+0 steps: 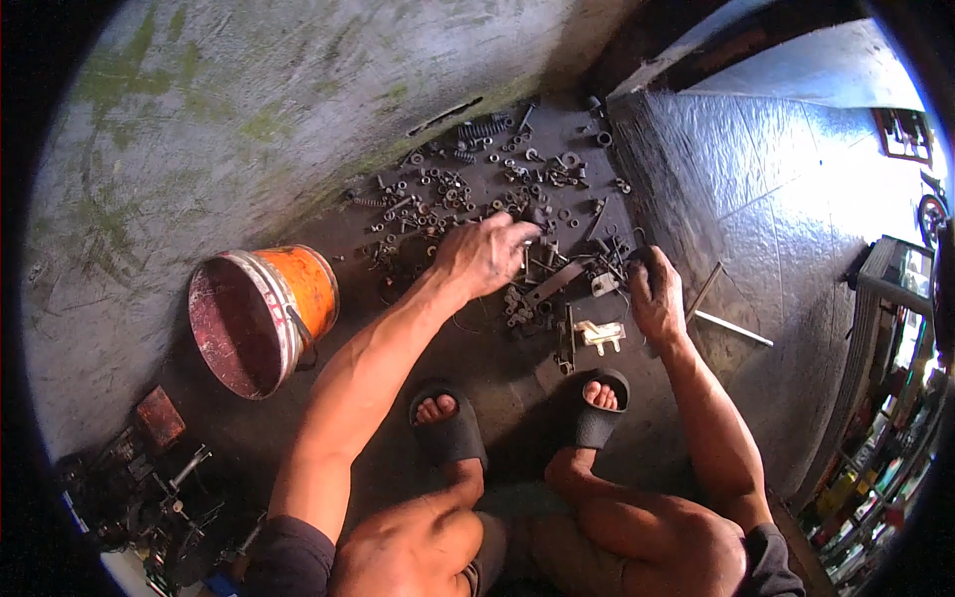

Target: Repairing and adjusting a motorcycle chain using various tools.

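My left hand (pixel 485 255) reaches over a spread of small metal hardware (pixel 448 191), mostly nuts, bolts and washers, on the dark floor. Its fingers are pinched together near a dark spot; whether that is a part or a greasy fingertip, I cannot make out. To the right, my right hand (pixel 657 298) is low over the right edge of the pile, its blackened fingers curled in; anything in them is hidden. Between the hands lie a flat metal strip (pixel 554 286) and loose bolts. Closer to my feet is a cream-coloured plastic piece (pixel 601 335).
An orange bucket (pixel 310 286) lies tipped at the left, near a stained wall (pixel 249 109). A T-shaped metal tool (pixel 736 329) lies beyond my right hand. Dark machine parts (pixel 174 502) crowd the lower left. A cluttered rack (pixel 875 438) stands at the right.
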Demonstrator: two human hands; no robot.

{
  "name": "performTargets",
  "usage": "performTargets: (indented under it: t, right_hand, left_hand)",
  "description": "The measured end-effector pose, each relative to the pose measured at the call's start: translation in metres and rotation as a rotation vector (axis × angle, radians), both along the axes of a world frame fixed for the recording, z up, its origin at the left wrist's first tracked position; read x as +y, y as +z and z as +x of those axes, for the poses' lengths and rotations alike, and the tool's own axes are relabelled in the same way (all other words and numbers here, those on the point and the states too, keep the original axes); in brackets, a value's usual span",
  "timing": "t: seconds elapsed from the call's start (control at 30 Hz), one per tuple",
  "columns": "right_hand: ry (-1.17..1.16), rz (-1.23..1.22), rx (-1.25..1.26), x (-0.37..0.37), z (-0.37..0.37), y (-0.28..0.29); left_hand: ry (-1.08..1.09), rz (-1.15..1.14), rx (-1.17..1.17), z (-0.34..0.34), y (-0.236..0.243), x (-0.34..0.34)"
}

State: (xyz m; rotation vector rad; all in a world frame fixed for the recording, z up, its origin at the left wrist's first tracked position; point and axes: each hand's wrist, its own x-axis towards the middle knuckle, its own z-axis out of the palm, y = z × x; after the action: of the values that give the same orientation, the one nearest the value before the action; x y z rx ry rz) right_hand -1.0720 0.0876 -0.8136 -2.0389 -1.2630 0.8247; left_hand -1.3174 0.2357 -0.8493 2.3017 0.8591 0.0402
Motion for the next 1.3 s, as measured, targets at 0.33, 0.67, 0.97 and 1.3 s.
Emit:
performTargets:
  t: [0.33,0.67,0.97,1.3]
  right_hand:
    - [0.35,-0.197,0.06,-0.053,-0.029,0.024]
    - [0.336,-0.321,0.143,-0.066,-0.078,0.008]
    - [0.451,-0.287,0.159,-0.083,-0.102,0.015]
    - [0.89,0.202,0.33,-0.077,-0.129,0.025]
  left_hand:
    - [0.243,0.021,-0.048,-0.025,0.012,-0.019]
    - [0.281,-0.258,0.092,0.01,0.02,-0.089]
    - [0.403,-0.276,0.041,-0.03,0.038,-0.111]
    - [0.765,-0.131,-0.118,-0.108,0.046,-0.088]
